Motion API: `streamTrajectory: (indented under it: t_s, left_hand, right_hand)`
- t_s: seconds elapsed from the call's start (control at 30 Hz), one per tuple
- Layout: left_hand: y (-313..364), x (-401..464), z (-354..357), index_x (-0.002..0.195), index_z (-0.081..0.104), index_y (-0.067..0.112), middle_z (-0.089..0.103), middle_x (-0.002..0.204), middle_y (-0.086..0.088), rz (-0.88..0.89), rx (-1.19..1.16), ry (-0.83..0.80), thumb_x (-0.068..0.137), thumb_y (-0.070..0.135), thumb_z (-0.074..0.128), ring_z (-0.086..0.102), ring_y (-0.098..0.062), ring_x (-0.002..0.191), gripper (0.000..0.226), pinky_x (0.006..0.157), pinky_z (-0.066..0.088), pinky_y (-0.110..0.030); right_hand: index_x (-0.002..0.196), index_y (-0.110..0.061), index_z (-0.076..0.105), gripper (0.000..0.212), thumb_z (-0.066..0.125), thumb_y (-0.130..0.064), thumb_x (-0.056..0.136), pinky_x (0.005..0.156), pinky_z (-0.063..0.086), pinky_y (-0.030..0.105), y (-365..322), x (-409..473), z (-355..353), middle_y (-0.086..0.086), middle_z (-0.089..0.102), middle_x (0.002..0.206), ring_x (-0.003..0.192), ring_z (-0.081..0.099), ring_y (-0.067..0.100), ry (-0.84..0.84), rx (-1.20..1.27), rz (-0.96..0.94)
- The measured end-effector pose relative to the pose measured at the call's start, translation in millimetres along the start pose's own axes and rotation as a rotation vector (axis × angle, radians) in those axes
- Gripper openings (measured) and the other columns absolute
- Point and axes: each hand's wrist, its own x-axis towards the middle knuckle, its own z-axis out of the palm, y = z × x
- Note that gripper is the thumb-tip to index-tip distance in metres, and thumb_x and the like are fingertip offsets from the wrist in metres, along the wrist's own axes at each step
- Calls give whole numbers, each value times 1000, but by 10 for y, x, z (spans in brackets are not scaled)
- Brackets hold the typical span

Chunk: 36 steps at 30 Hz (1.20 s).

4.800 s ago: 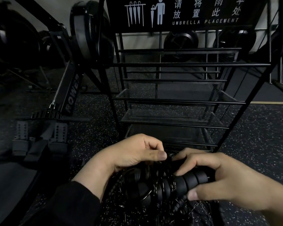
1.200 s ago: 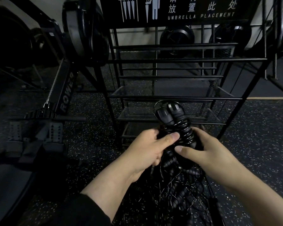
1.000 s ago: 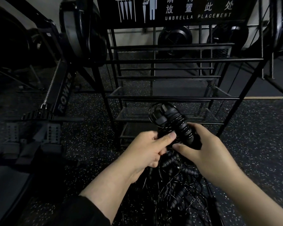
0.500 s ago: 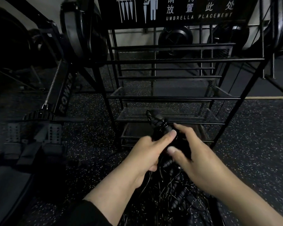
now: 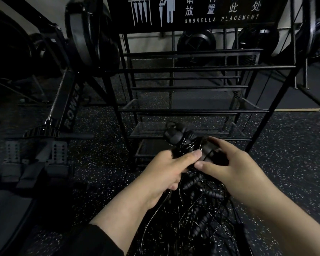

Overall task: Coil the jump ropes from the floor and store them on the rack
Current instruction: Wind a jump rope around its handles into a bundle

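A black jump rope bundle (image 5: 181, 139), its two ribbed handles wound with thin shiny cable, sticks up between my hands. My left hand (image 5: 166, 172) grips its lower part, thumb laid across the front. My right hand (image 5: 231, 167) curls round the bundle from the right, thumb tip almost meeting my left thumb. Below the hands lies a tangled pile of more jump ropes (image 5: 198, 215) with black handles and thin cables on the speckled floor. The black wire rack (image 5: 192, 109) with several mesh shelves stands right behind the bundle.
A rowing machine (image 5: 68, 111) stands to the left of the rack, its footplates (image 5: 35, 156) near the floor. A sign reading UMBRELLA PLACEMENT (image 5: 220, 17) tops the rack. Dark speckled rubber floor (image 5: 294, 159) stretches to the right. More black fan-wheel machines stand behind.
The wound bundle was lifted from low in front of me up toward the rack, then sank slightly. Both hands stay on it, and my right hand has shifted its hold on the right side.
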Motion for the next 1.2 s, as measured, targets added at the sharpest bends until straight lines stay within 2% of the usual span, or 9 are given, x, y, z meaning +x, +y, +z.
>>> streamTrajectory:
  t_s: [0.13, 0.27, 0.4, 0.5, 0.67, 0.83, 0.93, 1.07, 1.2]
  left_hand:
    - [-58, 51, 14, 88, 60, 22, 57, 61, 19, -66, 11, 75, 84, 57, 72, 27, -6, 53, 37, 47, 26, -21]
    - [-89, 57, 11, 91, 53, 17, 40, 66, 5, -43, 27, 91, 73, 64, 73, 26, -7, 52, 54, 49, 25, -24]
    - [-66, 31, -27, 101, 57, 17, 32, 60, 8, 12, -11, 4, 78, 56, 70, 25, -5, 49, 47, 49, 25, -22]
    - [-47, 28, -87, 105, 68, 20, 33, 61, 8, 69, -19, -71, 82, 51, 70, 24, -5, 49, 39, 46, 23, -20]
    - [9, 38, -200, 97, 69, 19, 49, 76, -1, -31, 14, -35, 78, 57, 72, 26, -6, 50, 43, 44, 18, -22]
    - [-36, 73, -248, 105, 70, 16, 53, 72, 5, -107, 42, 8, 76, 60, 71, 27, -5, 48, 52, 40, 20, -20]
    - [-95, 111, -203, 94, 67, 18, 53, 75, 3, -139, 25, 56, 74, 65, 72, 28, -4, 46, 51, 40, 21, -19]
    - [-144, 133, -144, 105, 64, 10, 52, 66, 6, -144, -49, 143, 63, 72, 75, 27, -4, 45, 75, 36, 22, -18]
    - [-177, 137, -156, 116, 68, 16, 47, 68, 3, -137, -23, 166, 62, 81, 76, 27, -6, 45, 85, 39, 24, -19]
  right_hand:
    - [148, -39, 46, 87, 81, -58, 71, 79, 48, 20, 37, 9, 75, -15, 66, 125, 102, 62, 3, 116, -252, 22]
    - [125, -48, 46, 66, 83, -57, 71, 80, 46, 21, 16, -7, 57, -25, 62, 110, 101, 61, 0, 104, -342, -13]
    - [117, -35, 57, 55, 81, -48, 69, 90, 59, 40, 0, -3, -34, -2, 76, 109, 96, 74, 15, -118, 264, 99]
    - [119, -14, 61, 48, 74, -34, 77, 70, 63, 45, -29, -31, -21, 27, 73, 102, 77, 68, 38, -310, 555, 174]
    - [113, -29, 69, 26, 76, -26, 88, 88, 60, 44, 23, 14, -16, 2, 78, 104, 93, 76, 22, -102, 210, 36]
    - [126, -51, 53, 47, 77, -36, 88, 71, 46, 17, 63, 49, -6, -25, 73, 92, 85, 65, -6, 110, -238, -19]
    - [135, -65, 36, 63, 71, -33, 93, 76, 53, 29, 68, 20, 51, -19, 70, 104, 89, 65, 1, 34, -402, -68]
    - [148, -69, 2, 76, 55, -60, 94, 107, 46, 37, 80, 11, 129, -1, 44, 155, 138, 47, 19, -80, -527, -65]
    - [148, -68, 8, 59, 28, -68, 94, 106, 44, 22, 102, -10, 107, -3, 45, 158, 132, 49, -1, -134, -320, -86]
